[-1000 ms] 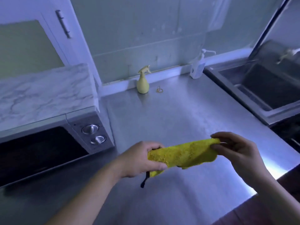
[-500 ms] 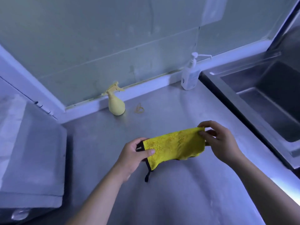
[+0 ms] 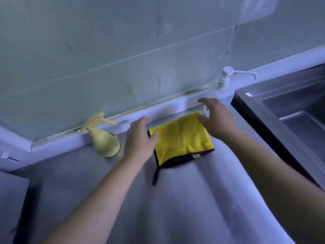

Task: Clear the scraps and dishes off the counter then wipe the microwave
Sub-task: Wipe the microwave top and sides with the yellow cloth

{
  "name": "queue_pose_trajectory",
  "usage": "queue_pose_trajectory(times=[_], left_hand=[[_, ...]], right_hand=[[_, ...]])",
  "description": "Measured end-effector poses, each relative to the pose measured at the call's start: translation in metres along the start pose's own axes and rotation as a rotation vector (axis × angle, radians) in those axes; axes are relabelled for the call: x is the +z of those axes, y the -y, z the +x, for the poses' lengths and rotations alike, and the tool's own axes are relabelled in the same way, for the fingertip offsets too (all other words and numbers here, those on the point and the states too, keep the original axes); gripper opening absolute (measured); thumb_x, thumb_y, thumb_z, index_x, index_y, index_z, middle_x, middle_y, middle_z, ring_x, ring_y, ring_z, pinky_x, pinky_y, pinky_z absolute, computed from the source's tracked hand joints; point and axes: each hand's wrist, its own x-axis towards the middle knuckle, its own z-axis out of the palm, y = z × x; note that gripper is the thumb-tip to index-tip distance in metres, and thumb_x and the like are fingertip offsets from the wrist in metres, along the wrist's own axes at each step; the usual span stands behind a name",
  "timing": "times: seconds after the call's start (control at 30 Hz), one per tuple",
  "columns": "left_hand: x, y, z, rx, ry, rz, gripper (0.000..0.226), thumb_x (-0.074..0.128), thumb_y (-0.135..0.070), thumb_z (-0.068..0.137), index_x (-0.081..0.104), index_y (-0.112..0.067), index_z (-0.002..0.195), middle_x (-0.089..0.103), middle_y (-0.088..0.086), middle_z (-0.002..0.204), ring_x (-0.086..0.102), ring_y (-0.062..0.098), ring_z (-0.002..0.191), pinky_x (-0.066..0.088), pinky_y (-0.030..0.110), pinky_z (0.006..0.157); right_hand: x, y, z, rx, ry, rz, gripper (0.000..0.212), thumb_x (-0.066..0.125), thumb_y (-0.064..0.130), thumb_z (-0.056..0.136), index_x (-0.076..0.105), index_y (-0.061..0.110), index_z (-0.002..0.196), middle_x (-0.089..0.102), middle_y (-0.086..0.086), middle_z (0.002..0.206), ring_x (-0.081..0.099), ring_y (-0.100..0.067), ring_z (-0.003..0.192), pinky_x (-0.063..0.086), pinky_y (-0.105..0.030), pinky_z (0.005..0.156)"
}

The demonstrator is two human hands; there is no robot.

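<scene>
A folded yellow cloth [image 3: 181, 140] with a dark trim and loop lies flat on the steel counter [image 3: 175, 205], close to the back wall. My left hand [image 3: 139, 140] is at the cloth's left edge, its thumb touching the fabric and its fingers stretched towards the wall. My right hand [image 3: 218, 118] hovers at the cloth's far right corner with its fingers spread and relaxed, slightly blurred. Neither hand grips the cloth. The pale grey slab at the lower left edge looks like the microwave top [image 3: 10, 199].
A pale yellow spray bottle [image 3: 105, 140] stands just left of my left hand, against the wall's base. A white pump soap dispenser [image 3: 225, 81] stands behind my right hand. A steel sink [image 3: 299, 110] drops away at the right.
Both hands carried the cloth from mid-air towards the back wall and laid it flat on the counter, then let go. The view swung right, off the microwave front.
</scene>
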Motion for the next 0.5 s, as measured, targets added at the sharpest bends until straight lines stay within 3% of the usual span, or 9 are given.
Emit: queue_pose_trajectory(times=[0.03, 0.1, 0.2, 0.27, 0.37, 0.5], left_hand=[[0.015, 0.0, 0.004, 0.144, -0.021, 0.125, 0.047, 0.063, -0.017, 0.093, 0.051, -0.013, 0.138, 0.052, 0.006, 0.141, 0.045, 0.024, 0.132, 0.033, 0.034, 0.112], [0.049, 0.004, 0.006, 0.279, 0.092, 0.335, 0.052, 0.05, -0.025, 0.098, 0.042, -0.014, 0.148, 0.038, 0.01, 0.156, 0.031, 0.028, 0.145, 0.021, 0.039, 0.121], [0.091, 0.022, 0.004, 0.158, 0.296, 0.56, 0.063, 0.025, -0.049, 0.104, 0.009, -0.025, 0.16, -0.002, 0.001, 0.168, -0.004, 0.023, 0.154, -0.002, 0.042, 0.124], [0.105, 0.037, 0.003, 0.121, 0.315, 0.57, 0.067, 0.012, -0.058, 0.101, 0.001, -0.028, 0.16, -0.009, -0.002, 0.167, -0.011, 0.021, 0.153, -0.006, 0.042, 0.124], [0.109, 0.048, 0.0, 0.177, 0.249, 0.561, 0.074, -0.003, -0.061, 0.094, 0.004, -0.028, 0.16, -0.005, -0.002, 0.167, -0.009, 0.021, 0.154, -0.004, 0.042, 0.124], [0.111, 0.049, 0.003, 0.156, 0.296, 0.583, 0.066, 0.006, -0.053, 0.099, 0.001, -0.027, 0.159, -0.009, 0.0, 0.167, -0.012, 0.021, 0.153, -0.005, 0.042, 0.124]], right_hand=[[0.019, 0.001, 0.001, -0.045, -0.024, -0.042, 0.047, 0.06, 0.018, 0.096, 0.052, 0.014, 0.142, 0.053, -0.012, 0.142, 0.051, -0.032, 0.127, 0.038, -0.038, 0.103], [0.063, -0.003, -0.008, -0.14, 0.062, -0.199, 0.052, 0.051, 0.029, 0.1, 0.042, 0.014, 0.15, 0.039, -0.012, 0.157, 0.033, -0.029, 0.145, 0.026, -0.042, 0.116], [0.111, -0.034, -0.021, -0.129, 0.263, -0.482, 0.063, 0.024, 0.049, 0.105, 0.008, 0.026, 0.161, 0.0, 0.002, 0.169, -0.004, -0.019, 0.156, -0.001, -0.043, 0.124], [0.119, -0.051, -0.018, -0.137, 0.235, -0.506, 0.067, 0.012, 0.056, 0.102, 0.004, 0.026, 0.161, -0.001, 0.005, 0.169, -0.007, -0.017, 0.155, -0.006, -0.041, 0.123], [0.122, -0.056, -0.015, -0.185, 0.207, -0.493, 0.078, 0.001, 0.061, 0.092, 0.01, 0.025, 0.161, 0.004, 0.006, 0.168, -0.003, -0.016, 0.156, -0.004, -0.041, 0.124], [0.126, -0.057, -0.015, -0.146, 0.219, -0.507, 0.073, 0.002, 0.059, 0.095, 0.008, 0.027, 0.161, 0.001, 0.008, 0.168, -0.005, -0.015, 0.155, -0.004, -0.041, 0.124]])
